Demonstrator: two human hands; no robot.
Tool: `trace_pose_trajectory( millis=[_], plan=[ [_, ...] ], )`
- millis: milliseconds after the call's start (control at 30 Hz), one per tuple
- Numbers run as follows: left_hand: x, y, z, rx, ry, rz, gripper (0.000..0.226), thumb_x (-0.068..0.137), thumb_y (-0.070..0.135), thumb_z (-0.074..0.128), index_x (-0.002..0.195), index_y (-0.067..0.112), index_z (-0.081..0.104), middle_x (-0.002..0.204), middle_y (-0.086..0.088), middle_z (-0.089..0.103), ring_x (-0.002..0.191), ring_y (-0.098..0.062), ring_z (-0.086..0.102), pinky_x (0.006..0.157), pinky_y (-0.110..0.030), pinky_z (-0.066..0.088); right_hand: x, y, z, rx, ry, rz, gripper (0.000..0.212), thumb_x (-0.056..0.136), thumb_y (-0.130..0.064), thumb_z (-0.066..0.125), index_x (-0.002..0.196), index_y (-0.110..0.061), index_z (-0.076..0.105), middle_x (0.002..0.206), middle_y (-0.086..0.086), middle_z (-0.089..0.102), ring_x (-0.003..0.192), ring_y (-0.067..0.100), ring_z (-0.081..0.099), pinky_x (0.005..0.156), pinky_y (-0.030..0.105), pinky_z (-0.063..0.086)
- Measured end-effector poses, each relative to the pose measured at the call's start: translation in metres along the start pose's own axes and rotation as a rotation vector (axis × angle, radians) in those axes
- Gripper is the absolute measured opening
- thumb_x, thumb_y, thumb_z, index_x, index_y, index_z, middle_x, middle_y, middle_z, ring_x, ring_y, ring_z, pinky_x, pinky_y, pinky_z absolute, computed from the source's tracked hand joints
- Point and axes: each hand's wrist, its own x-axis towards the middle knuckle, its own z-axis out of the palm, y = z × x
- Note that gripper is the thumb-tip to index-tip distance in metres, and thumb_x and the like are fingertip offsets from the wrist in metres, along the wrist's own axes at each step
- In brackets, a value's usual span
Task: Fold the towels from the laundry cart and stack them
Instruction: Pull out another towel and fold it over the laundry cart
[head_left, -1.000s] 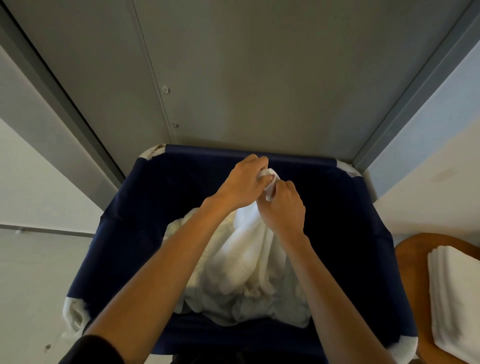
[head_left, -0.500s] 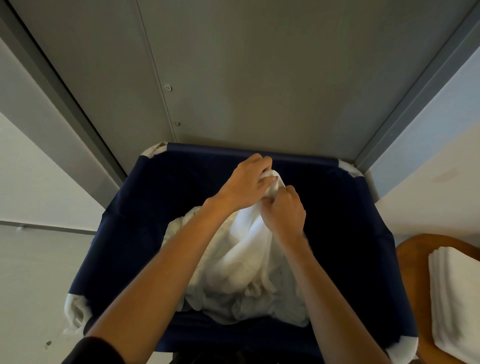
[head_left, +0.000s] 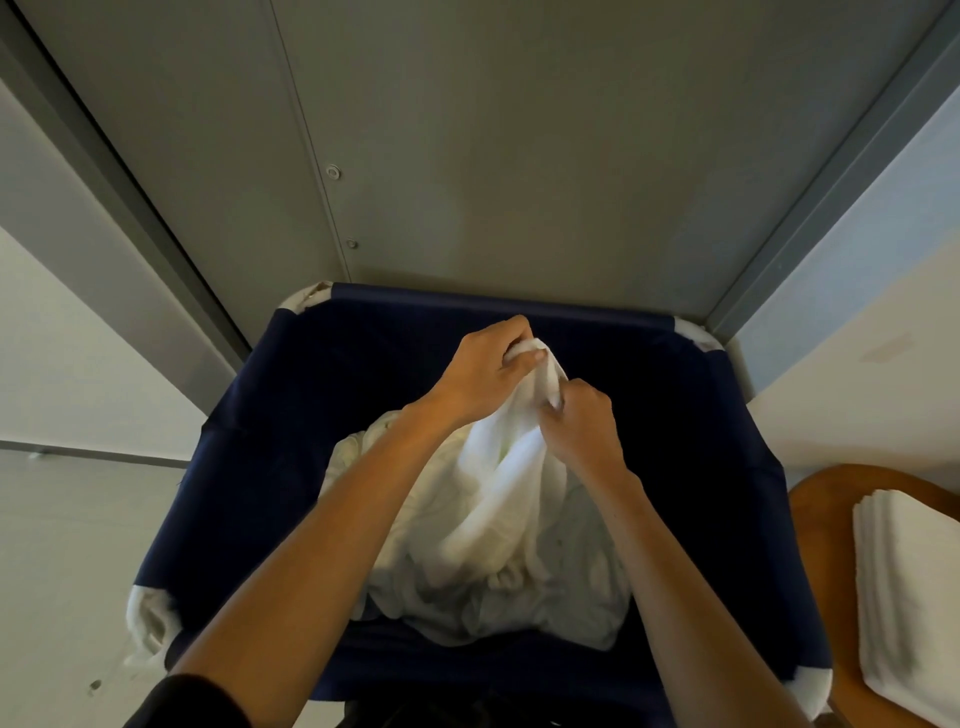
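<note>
A navy fabric laundry cart (head_left: 249, 467) fills the middle of the view. Inside it lies a heap of crumpled white towels (head_left: 467, 587). One white towel (head_left: 511, 467) is drawn up out of the heap into a peak. My left hand (head_left: 485, 371) grips the top edge of that towel, fingers curled round the cloth. My right hand (head_left: 584, 423) pinches the same towel just below and to the right, and the two hands almost touch. The towel's lower part hangs down into the heap.
A stack of folded white towels (head_left: 909, 597) lies on a round wooden table (head_left: 815, 519) at the right edge. A grey metal door (head_left: 519, 156) stands right behind the cart. White walls close in on both sides.
Both hands have shifted their hold along the towel's top edge, the right hand sliding slightly down and right. More of the towel is bunched between them.
</note>
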Motion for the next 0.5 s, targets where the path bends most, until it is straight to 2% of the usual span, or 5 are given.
trace_pose_trajectory(
  millis=[133, 267, 333, 433, 500],
  plan=[
    [0.001, -0.005, -0.002, -0.12, -0.007, -0.116, 0.02, 0.094, 0.034, 0.058, 0.102, 0.019, 0.048, 0.087, 0.012, 0.056, 0.076, -0.005, 0.055, 0.063, -0.011, 0.045, 0.0, -0.007, -0.023, 0.176, 0.01, -0.082, 0.02, 0.088, -0.006, 0.054, 0.072, -0.017, 0.048, 0.068, -0.007, 0.048, 0.057, 0.003, 0.046, 0.047, 0.007, 0.036],
    [0.006, -0.007, -0.006, -0.249, -0.14, -0.21, 0.037, 0.089, 0.041, 0.064, 0.12, 0.023, 0.055, 0.108, 0.008, 0.064, 0.099, -0.011, 0.062, 0.08, -0.028, 0.054, 0.0, -0.014, -0.036, 0.25, 0.086, -0.194, 0.027, 0.086, 0.001, 0.05, 0.065, -0.015, 0.044, 0.064, -0.007, 0.043, 0.053, 0.005, 0.039, 0.049, 0.01, 0.036],
    [0.012, -0.003, -0.01, -0.216, -0.075, -0.181, 0.025, 0.093, 0.037, 0.059, 0.109, 0.018, 0.063, 0.099, 0.003, 0.067, 0.091, -0.014, 0.064, 0.074, -0.026, 0.052, 0.001, -0.014, -0.039, 0.274, 0.146, -0.198, 0.022, 0.085, 0.003, 0.048, 0.066, -0.007, 0.043, 0.063, -0.005, 0.041, 0.051, 0.004, 0.037, 0.048, 0.012, 0.034],
    [0.025, 0.015, -0.018, -0.083, 0.072, -0.102, 0.024, 0.097, 0.031, 0.052, 0.093, 0.009, 0.06, 0.078, 0.005, 0.059, 0.068, -0.006, 0.052, 0.059, -0.012, 0.038, 0.005, -0.019, -0.044, 0.289, 0.202, -0.193, 0.033, 0.082, 0.006, 0.046, 0.061, -0.014, 0.031, 0.059, -0.005, 0.034, 0.047, 0.003, 0.036, 0.044, 0.012, 0.031],
    [0.032, 0.032, -0.023, -0.045, 0.129, -0.016, 0.025, 0.099, 0.028, 0.05, 0.092, 0.005, 0.058, 0.073, 0.004, 0.054, 0.062, -0.006, 0.045, 0.055, -0.014, 0.036, 0.01, -0.023, -0.046, 0.264, 0.195, -0.149, 0.032, 0.078, 0.005, 0.048, 0.06, -0.014, 0.03, 0.058, -0.005, 0.033, 0.046, 0.006, 0.031, 0.041, 0.013, 0.03]
  ],
)
